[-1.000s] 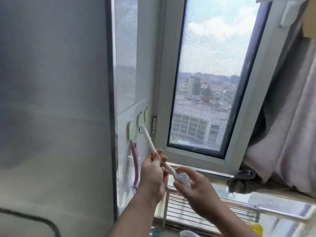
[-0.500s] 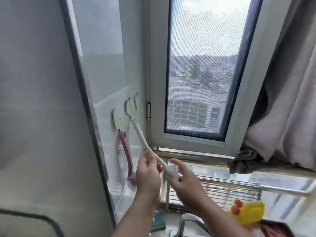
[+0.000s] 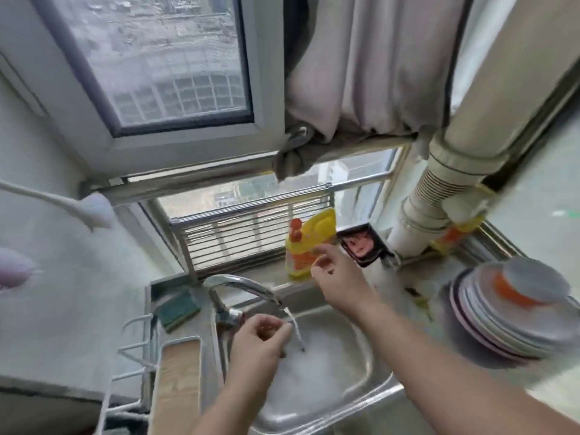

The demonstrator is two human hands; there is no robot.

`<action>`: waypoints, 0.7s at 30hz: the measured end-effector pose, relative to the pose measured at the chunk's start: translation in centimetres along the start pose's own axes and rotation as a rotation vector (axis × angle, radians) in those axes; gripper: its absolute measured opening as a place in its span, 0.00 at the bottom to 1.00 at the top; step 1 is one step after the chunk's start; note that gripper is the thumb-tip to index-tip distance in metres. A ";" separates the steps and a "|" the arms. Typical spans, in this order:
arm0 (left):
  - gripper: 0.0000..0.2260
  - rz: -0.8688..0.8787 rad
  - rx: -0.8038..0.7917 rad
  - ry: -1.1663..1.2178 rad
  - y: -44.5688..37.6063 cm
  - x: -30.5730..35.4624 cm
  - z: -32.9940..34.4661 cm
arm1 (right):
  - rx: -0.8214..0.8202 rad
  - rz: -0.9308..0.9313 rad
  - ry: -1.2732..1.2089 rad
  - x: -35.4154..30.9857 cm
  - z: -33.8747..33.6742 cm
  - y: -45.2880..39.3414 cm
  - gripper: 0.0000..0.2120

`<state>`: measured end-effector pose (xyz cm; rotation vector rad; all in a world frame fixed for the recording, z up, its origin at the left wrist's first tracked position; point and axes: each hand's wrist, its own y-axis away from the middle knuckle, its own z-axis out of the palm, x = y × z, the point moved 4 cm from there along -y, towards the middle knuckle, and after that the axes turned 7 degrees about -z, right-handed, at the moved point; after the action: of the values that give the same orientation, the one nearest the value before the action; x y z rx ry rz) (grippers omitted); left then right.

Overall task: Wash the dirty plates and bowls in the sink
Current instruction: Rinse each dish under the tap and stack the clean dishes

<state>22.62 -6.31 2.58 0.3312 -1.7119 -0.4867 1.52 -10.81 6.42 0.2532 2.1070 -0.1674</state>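
A steel sink (image 3: 370,384) holds foamy water, and a thin stream runs into it from the chrome faucet (image 3: 238,282). A stack of plates with bowls on top (image 3: 508,312) stands on the counter to the right of the sink. My left hand (image 3: 260,339) hovers over the sink beside the stream, fingers loosely curled, holding nothing. My right hand (image 3: 337,277) is raised behind the sink, fingers relaxed, just in front of a yellow and orange detergent bottle (image 3: 309,243). Whether it touches the bottle is unclear.
A white long-handled brush (image 3: 66,202) and a pink brush (image 3: 14,271) hang on the left wall. A green sponge (image 3: 177,309) lies left of the faucet. A wooden board (image 3: 179,387), a white wire holder (image 3: 135,340) and a steel rack (image 3: 251,233) at the window surround the sink.
Both hands let go of the white brush, which now hangs on the wall hook. The view swung down to the sink. My left hand went to the water, my right toward the bottle.
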 end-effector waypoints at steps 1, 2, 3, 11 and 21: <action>0.06 -0.044 -0.056 -0.058 -0.1 -1.2 1.7 | 0.004 0.055 0.031 3.1 -0.8 1.2 0.15; 0.06 -0.075 -0.104 -0.120 -0.1 -2.1 3.2 | 0.007 0.104 0.052 6.0 -1.5 2.4 0.15; 0.05 -0.101 -0.135 -0.187 -0.3 -3.0 4.7 | 0.012 0.154 0.064 9.0 -2.1 3.6 0.15; 0.22 -0.303 -0.294 -0.278 -4.3 -6.5 15.8 | -0.121 0.285 0.285 22.6 -6.5 3.0 0.14; 0.16 -0.385 -0.167 -0.196 -8.0 -8.6 22.3 | -0.447 -0.167 0.844 25.3 -7.4 -14.8 0.22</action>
<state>2.11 -6.11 -12.07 0.5093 -1.7868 -0.9652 -21.04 -20.63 -11.06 -0.1597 2.9230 0.3800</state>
